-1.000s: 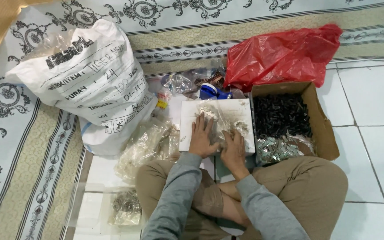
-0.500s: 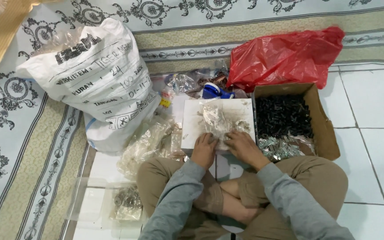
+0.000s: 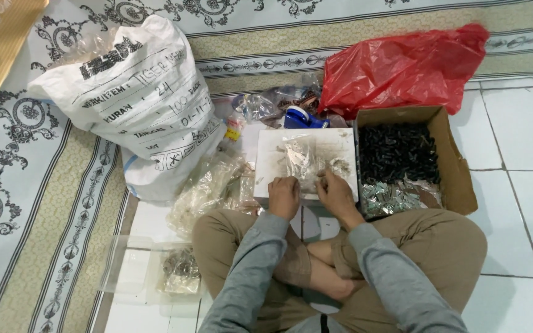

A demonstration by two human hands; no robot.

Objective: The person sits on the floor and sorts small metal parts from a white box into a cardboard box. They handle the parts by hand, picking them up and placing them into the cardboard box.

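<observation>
Head view: both hands, left hand [image 3: 284, 196] and right hand [image 3: 335, 192], pinch a small clear plastic bag [image 3: 300, 161] on a flat white board [image 3: 269, 148]. White tile floor [image 3: 525, 135] at three o'clock, patterned mat [image 3: 26, 185] at nine.

Red plastic bag [image 3: 402, 65] at one o'clock, white sack [image 3: 137, 105] with black lettering at ten, brown cardboard box [image 3: 454, 166], black-scrolled pale carpet [image 3: 13, 179], white tray [image 3: 306, 161].
</observation>
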